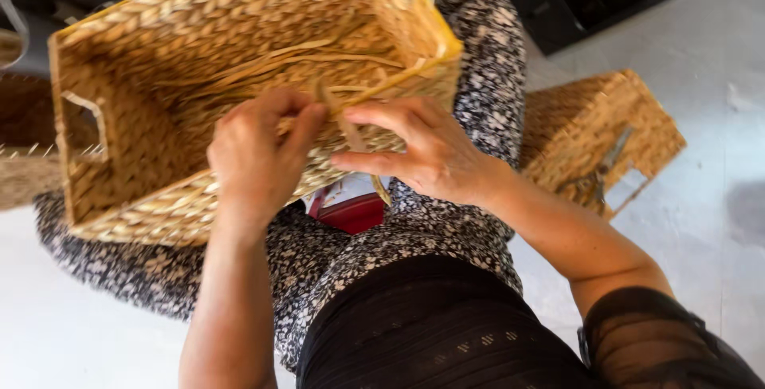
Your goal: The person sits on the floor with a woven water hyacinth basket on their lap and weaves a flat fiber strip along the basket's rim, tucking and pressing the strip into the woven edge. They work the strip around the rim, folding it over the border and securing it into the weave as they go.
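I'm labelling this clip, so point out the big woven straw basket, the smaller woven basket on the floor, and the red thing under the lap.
Big woven straw basket [143, 130]: head view, inner wall.
Smaller woven basket [574, 122]: head view, side wall.
Red thing [355, 214]: head view, top edge.

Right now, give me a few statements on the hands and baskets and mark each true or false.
1. Both hands work at the rim of the big basket on the lap. True.
2. The left hand holds scissors. False: it grips the woven rim.
3. The right hand pinches a flat strand at the rim. True.
4. The small basket sits inside the big one. False: it lies apart on the floor, at the person's right.
5. The big basket has a handle hole in its side. True.
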A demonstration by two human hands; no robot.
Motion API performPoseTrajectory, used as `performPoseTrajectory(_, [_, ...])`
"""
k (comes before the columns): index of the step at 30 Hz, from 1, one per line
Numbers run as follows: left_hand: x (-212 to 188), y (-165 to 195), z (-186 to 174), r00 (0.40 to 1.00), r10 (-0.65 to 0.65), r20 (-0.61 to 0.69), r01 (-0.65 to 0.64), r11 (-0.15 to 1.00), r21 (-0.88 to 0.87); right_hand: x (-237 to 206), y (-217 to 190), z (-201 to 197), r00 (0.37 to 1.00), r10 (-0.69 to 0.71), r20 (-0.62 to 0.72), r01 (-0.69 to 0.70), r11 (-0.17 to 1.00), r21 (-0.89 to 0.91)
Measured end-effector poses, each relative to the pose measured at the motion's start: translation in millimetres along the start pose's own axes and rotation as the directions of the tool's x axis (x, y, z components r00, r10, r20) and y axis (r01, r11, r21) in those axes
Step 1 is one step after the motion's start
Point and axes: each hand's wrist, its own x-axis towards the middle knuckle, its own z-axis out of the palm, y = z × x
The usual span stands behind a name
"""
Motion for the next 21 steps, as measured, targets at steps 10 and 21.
performPoseTrajectory(10, [7, 12, 6, 0.996, -0.067, 0.058, 0.071, 0.994, -0.080, -14, 23, 13, 1.000, -0.016, -0.021, 0.013, 0.987, -0.158])
performPoseTrajectory(21, [-4, 13, 6, 0.980, 0.173, -0.103, -0.184, 0.977, -0.109, -37, -6, -43, 0.905, 0.377, -0.197, -0.138, 0.698, 0.703])
